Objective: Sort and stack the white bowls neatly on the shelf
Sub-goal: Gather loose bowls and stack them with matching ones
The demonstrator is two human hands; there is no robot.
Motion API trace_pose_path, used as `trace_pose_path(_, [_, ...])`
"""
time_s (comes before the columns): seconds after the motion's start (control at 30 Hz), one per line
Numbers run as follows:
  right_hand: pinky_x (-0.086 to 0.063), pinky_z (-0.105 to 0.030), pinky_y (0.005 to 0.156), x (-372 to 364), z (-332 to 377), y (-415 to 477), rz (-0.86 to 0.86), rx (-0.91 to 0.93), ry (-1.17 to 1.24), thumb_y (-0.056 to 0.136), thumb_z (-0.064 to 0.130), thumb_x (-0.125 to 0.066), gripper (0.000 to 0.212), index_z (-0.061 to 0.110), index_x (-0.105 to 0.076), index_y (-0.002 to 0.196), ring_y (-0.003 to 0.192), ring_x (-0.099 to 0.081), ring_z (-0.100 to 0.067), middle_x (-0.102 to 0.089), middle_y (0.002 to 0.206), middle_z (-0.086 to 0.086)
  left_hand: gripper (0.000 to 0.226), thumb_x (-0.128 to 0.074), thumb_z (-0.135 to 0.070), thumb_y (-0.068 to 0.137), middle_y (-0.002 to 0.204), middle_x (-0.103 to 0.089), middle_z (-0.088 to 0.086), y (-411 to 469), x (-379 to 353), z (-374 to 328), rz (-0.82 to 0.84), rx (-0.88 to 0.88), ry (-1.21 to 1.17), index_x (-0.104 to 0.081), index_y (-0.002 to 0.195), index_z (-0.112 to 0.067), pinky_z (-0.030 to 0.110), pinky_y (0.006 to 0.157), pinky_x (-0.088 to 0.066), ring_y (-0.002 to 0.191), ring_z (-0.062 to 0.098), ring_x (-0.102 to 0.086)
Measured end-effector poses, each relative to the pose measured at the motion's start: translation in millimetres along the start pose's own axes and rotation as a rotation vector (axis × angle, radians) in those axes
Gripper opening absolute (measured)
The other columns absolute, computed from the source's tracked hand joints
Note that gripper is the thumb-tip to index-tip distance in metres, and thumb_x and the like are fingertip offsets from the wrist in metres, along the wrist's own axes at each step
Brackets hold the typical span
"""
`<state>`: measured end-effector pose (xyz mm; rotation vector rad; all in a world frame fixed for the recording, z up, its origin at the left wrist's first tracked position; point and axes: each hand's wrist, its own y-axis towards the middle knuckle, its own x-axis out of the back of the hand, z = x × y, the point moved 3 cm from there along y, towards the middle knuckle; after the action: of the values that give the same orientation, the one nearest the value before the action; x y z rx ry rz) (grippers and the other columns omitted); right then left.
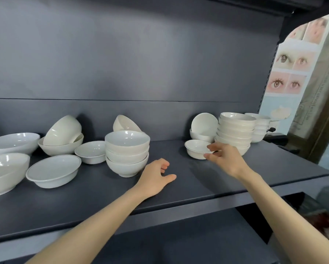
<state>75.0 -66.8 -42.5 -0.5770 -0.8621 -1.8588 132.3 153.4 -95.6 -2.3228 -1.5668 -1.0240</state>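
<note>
Right hand [223, 156] has thumb and fingers pinched on the near rim of a small shallow bowl [196, 149] that sits on the dark shelf [188, 180], just at 9 o'clock of the tall stack of bowls [235, 130]. Left hand [156, 175] is loosely curled with nothing in it, hovering low over bare shelf at about 4 o'clock of the three-bowl stack [127, 152], close but not touching. No brands or readable writing on any bowl; the poster [291, 73] off at 2 o'clock only shows eye pictures.
</note>
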Motion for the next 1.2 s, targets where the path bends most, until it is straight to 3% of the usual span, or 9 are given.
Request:
trace_pose_path(0.23, [-0.040,-0.029,0.097,-3.5,-37.6,12.2,0.039,-0.032,-0.094,0.090,0.023,-0.066,0.051,0.012,-0.049,0.138,0.116,-0.057,-0.028,-0.055,0.134,-0.014,0.073,-0.074,-0.031,0.081,0.141,-0.047,0.007,70.8,-40.3,-2.1,0.075,0.029,0.081,-0.037,0.141,-0.010,0.032,0.105,-0.039,0.127,0.020,-0.047])
trace_pose_path(0.37, [-0.037,-0.019,0.088,-10.1,-50.6,27.0,0.062,-0.011,-0.070,0.091,0.022,-0.065,0.053,0.014,-0.047,0.140,0.115,-0.059,-0.026,-0.058,0.128,-0.010,0.084,-0.075,-0.037,0.078,0.143,-0.045,0.004,104.6,-55.2,-1.9,0.068,0.060,0.122,-0.031,0.145,-0.011,0.039,0.107,-0.038,0.129,0.021,-0.044])
trace_pose_path(0.47, [-0.042,-0.024,0.088,-12.2,-58.2,37.2,0.059,0.006,-0.075,0.091,0.027,-0.065,0.052,0.014,-0.050,0.138,0.104,-0.061,-0.026,-0.059,0.109,-0.002,0.081,-0.075,-0.043,0.077,0.141,-0.047,0.004,122.8,-63.7,-4.2,0.075,0.064,0.169,-0.037,0.142,-0.011,0.041,0.107,-0.037,0.129,0.022,-0.043])
trace_pose_path(0.63, [-0.048,-0.030,0.090,-17.2,-69.4,50.1,0.044,0.026,-0.032,0.089,0.029,-0.067,0.039,0.010,-0.062,0.123,0.099,-0.064,-0.024,-0.068,0.106,-0.006,0.068,-0.073,-0.049,0.075,0.134,-0.054,-0.003,135.1,-68.7,-4.5,0.076,0.060,0.219,-0.051,0.133,-0.021,0.041,0.105,-0.037,0.124,0.021,-0.047])
trace_pose_path(0.73, [-0.046,-0.020,0.082,-18.9,-70.9,53.1,0.018,0.042,0.037,0.088,0.026,-0.069,0.032,0.007,-0.067,0.114,0.093,-0.065,-0.024,-0.070,0.096,-0.008,0.063,-0.078,-0.046,0.069,0.126,-0.061,-0.004,135.1,-67.0,-3.3,0.068,0.066,0.084,-0.060,0.124,-0.021,0.041,0.103,-0.041,0.118,0.019,-0.054])
trace_pose_path(0.87, [-0.041,-0.006,0.072,-16.6,-63.5,51.6,0.011,0.062,0.145,0.086,0.026,-0.070,0.030,0.007,-0.069,0.110,0.088,-0.063,-0.021,-0.070,0.092,-0.009,0.046,-0.082,-0.027,0.072,0.112,-0.069,-0.001,124.7,-60.3,-4.5,0.027,0.082,-0.132,-0.063,0.112,-0.013,0.034,0.098,-0.049,0.105,0.014,-0.063])
trace_pose_path(1.0, [-0.046,-0.007,0.076,-9.6,-47.2,43.7,0.004,0.104,0.299,0.084,0.025,-0.073,0.029,0.011,-0.070,0.109,0.088,-0.066,-0.007,-0.072,0.093,-0.002,0.045,-0.083,-0.023,0.071,0.111,-0.065,-0.001,100.9,-51.8,-13.2,-0.058,0.097,-0.285,-0.053,0.103,-0.013,0.036,0.093,-0.052,0.102,0.013,-0.065])
trace_pose_path(1.2, [-0.049,-0.012,0.075,4.6,-20.5,23.8,-0.009,0.160,0.530,0.079,0.016,-0.077,0.033,0.016,-0.066,0.110,0.083,-0.069,-0.004,-0.074,0.088,0.000,0.041,-0.081,-0.010,0.073,0.104,-0.064,-0.006,44.7,-29.5,-45.2,-0.244,0.030,-0.520,-0.046,0.094,-0.015,0.017,0.075,-0.053,0.095,0.003,-0.065])
